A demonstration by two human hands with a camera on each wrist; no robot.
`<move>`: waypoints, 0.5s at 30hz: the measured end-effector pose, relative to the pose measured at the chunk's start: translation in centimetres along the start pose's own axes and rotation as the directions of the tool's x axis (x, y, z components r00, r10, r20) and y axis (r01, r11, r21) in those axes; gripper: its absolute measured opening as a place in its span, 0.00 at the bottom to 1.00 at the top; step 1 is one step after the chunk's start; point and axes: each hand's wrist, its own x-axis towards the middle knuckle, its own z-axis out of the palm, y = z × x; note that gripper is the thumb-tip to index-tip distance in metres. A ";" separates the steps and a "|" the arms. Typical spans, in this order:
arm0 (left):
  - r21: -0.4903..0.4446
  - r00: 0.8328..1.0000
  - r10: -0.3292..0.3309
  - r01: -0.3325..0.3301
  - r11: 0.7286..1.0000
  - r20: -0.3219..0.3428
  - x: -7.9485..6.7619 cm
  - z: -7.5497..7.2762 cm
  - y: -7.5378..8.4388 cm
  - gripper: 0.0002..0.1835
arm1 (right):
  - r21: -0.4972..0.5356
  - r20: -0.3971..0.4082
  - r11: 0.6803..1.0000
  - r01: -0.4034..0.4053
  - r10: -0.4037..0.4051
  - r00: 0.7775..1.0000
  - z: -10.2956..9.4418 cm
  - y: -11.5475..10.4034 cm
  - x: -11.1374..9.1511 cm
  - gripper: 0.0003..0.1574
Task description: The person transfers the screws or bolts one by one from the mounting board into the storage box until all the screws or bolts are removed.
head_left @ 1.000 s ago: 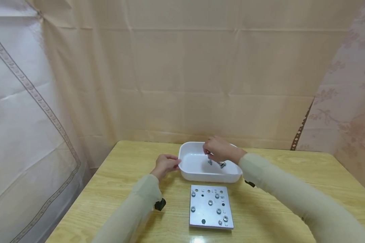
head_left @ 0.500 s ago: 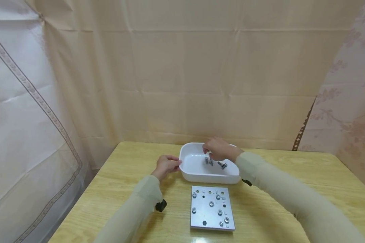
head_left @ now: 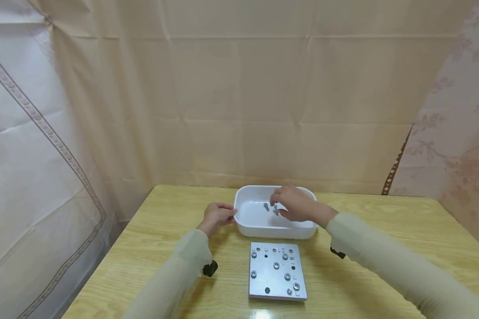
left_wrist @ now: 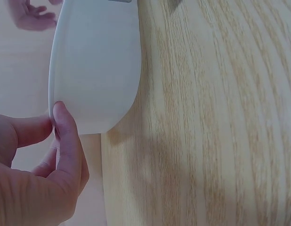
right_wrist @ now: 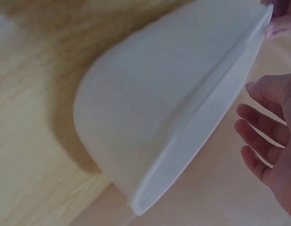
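A white plastic tray (head_left: pixel 255 231) stands on the table with several small metal bolts (head_left: pixel 266 207) on its floor. My left hand (head_left: pixel 217 215) pinches the tray's left rim between thumb and fingers, plain to see in the left wrist view. Over the right half of the tray hovers my right hand (head_left: pixel 297 204), its fingers loosely bent and apart. In the right wrist view no object shows between the right fingers (right_wrist: pixel 261 123). Part of the tray floor lies hidden behind this hand.
In front of the tray lies a flat silver metal plate (head_left: pixel 269 277) with holes and several socket-head bolts set in it. The wooden table (head_left: pixel 363 261) ends at the back against a beige cloth (head_left: pixel 239 110).
My right hand was lower among the bolts; it has shifted a little right and its fingers have spread. Two bolts now show left of it. My left hand keeps its place.
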 end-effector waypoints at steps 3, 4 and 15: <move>0.016 1.000 -0.006 0.006 1.000 -0.003 0.0 0.0 0.0 0.14 | -0.011 -0.029 1.000 0.017 -0.017 0.999 -0.3 -0.8 -1.0 0.13; 0.018 1.000 -0.008 0.008 1.000 -0.004 0.0 0.0 0.1 0.14 | -0.017 -0.038 1.000 0.023 -0.024 0.999 -0.3 -1.1 -1.3 0.13; 0.000 1.000 -0.001 0.001 1.000 0.005 -0.1 0.0 0.1 0.15 | -0.011 -0.113 0.994 0.108 -0.109 0.988 -0.1 -4.5 -4.8 0.14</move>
